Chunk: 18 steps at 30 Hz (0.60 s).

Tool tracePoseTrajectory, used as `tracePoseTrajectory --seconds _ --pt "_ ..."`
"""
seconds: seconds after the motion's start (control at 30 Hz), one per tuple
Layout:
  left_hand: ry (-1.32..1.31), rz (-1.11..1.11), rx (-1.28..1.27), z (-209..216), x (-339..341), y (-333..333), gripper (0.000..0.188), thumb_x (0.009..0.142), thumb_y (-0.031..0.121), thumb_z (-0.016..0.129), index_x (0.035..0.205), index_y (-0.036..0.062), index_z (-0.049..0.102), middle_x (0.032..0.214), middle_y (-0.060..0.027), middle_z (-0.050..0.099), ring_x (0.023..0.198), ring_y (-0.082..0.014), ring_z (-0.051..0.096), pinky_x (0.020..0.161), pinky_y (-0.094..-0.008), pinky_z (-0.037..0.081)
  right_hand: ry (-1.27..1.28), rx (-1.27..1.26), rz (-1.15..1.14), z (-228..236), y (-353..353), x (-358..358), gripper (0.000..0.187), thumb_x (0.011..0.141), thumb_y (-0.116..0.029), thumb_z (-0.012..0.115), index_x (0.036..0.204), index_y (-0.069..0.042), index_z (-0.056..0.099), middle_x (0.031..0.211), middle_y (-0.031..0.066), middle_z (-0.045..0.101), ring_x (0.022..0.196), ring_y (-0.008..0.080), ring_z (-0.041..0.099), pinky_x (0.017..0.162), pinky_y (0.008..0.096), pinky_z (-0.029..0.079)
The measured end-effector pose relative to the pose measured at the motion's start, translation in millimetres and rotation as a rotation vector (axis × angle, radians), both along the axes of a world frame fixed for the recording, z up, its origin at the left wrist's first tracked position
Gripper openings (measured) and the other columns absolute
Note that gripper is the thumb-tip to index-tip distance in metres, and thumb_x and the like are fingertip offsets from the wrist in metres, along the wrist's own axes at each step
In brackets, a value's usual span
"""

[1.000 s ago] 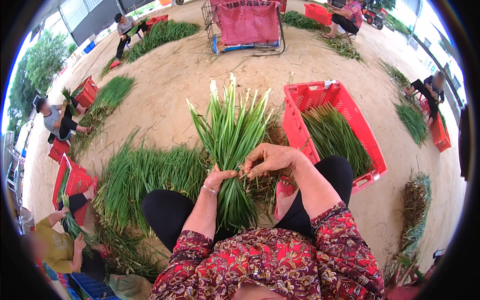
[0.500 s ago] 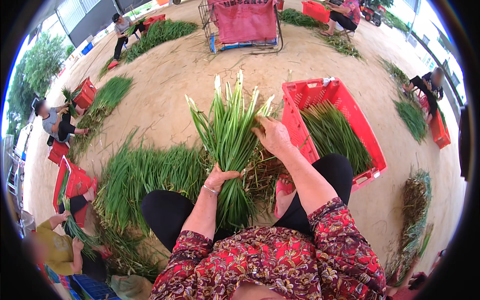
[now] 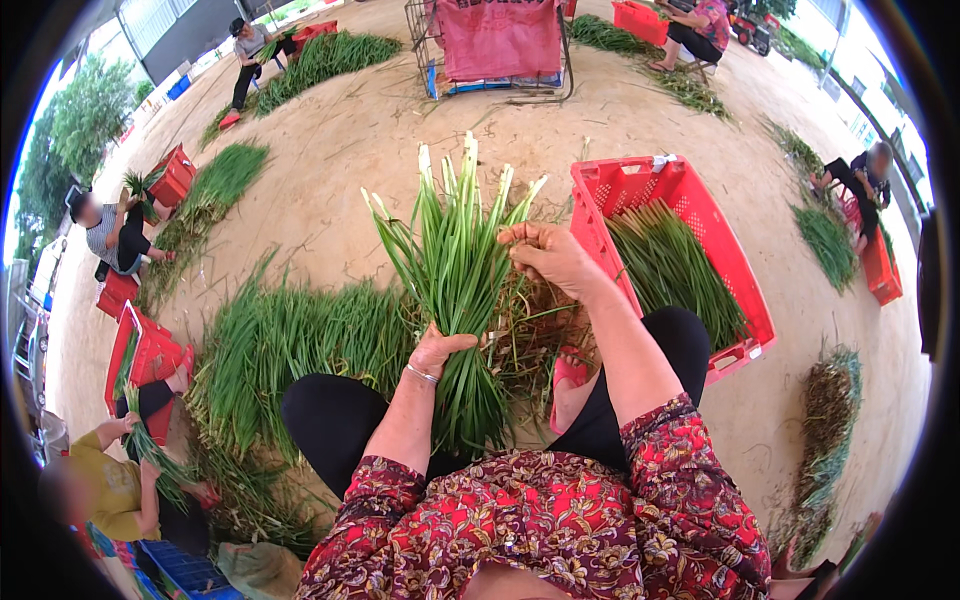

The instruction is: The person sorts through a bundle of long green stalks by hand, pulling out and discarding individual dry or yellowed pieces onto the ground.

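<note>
A fanned bunch of garlic chives (image 3: 455,255) stands before me, pale stalk ends pointing away and green leaves hanging toward my lap. My left hand (image 3: 437,352) is closed round its middle, the thumb lying across the leaves. At the bunch's right edge, just below the pale ends, is my right hand (image 3: 552,260). Its fingers are curled in a pinch; what lies between them, if anything, is too small to make out. Left of the bunch, a wide heap of loose chives (image 3: 300,350) covers the ground.
A red crate (image 3: 705,215) holding chives (image 3: 675,275) stands by my right knee. Dry trimmings (image 3: 535,330) lie beneath my right forearm. Straight ahead is a wire cart (image 3: 500,50) with a pink cloth. Several people sit around with chive piles and red crates, one at near left (image 3: 125,485).
My right hand has turned and its fingers have curled in at the bunch's edge. My left hand keeps its hold, and the bunch has barely moved.
</note>
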<state>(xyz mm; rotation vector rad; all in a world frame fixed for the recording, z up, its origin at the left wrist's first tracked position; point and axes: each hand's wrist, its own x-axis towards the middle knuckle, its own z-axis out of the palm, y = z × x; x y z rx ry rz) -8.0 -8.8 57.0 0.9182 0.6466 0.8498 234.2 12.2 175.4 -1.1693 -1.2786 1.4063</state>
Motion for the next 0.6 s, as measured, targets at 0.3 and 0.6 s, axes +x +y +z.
tracePoseTrajectory --seconds 0.3,0.6 --pt "0.008 -0.044 0.003 -5 -2 1 0.050 0.069 -0.008 0.071 0.116 0.0034 0.060 0.099 -0.0083 0.068 0.083 -0.0191 0.067 0.078 -0.0325 0.054 -0.883 0.557 -0.246 -46 8 -17 0.017 0.085 -0.018 0.062 0.093 -0.004 0.064 0.071 0.0192 0.063 0.069 0.0349 0.065 0.065 0.0444 0.051" --pt "-0.096 -0.007 -0.022 6 -4 3 0.047 0.071 0.007 0.071 0.115 -0.0039 0.057 0.087 -0.0146 0.069 0.076 -0.0231 0.068 0.072 -0.0339 0.056 0.095 0.031 0.264 13 -19 19 0.014 0.092 -0.018 0.065 0.087 -0.006 0.062 0.069 -0.0066 0.054 0.058 0.0015 0.047 0.051 0.0185 0.037"
